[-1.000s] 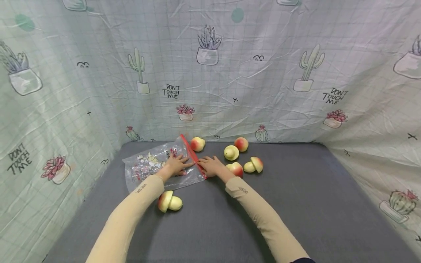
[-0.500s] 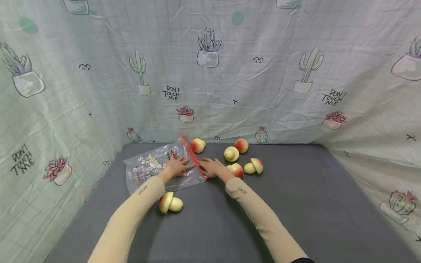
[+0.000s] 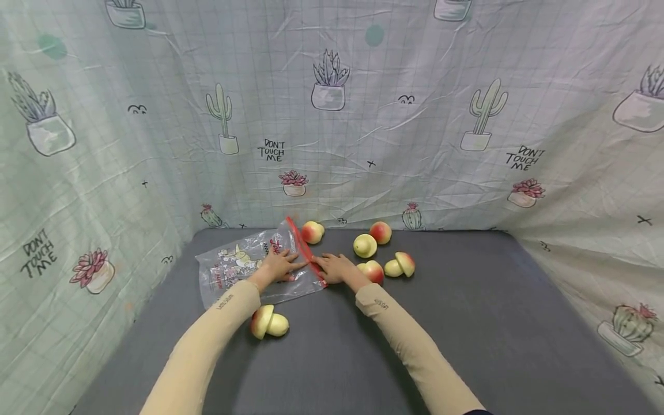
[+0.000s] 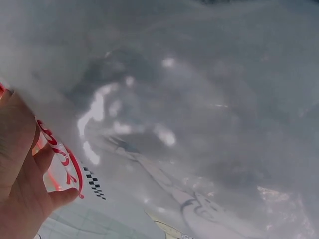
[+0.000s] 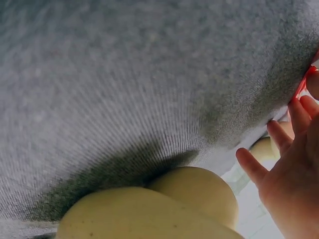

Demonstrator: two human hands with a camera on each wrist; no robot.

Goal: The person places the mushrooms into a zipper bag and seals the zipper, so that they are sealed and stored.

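1. Clear bag, left of the frame's middle
2. Looks light, floppy, slippery; best held by its red strip
3. Left hand on it, fingers loose
4. Right hand at red strip, cannot tell if pinching

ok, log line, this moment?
left hand: spread on clear printed plastic bag; right hand: touches bag's red strip; yellow-red mushroom-shaped pieces: outside bag

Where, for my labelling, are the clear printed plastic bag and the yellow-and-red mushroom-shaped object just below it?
Clear printed plastic bag (image 3: 236,262): head view, printed surface.
Yellow-and-red mushroom-shaped object (image 3: 268,323): head view, cap's rim beside stem.
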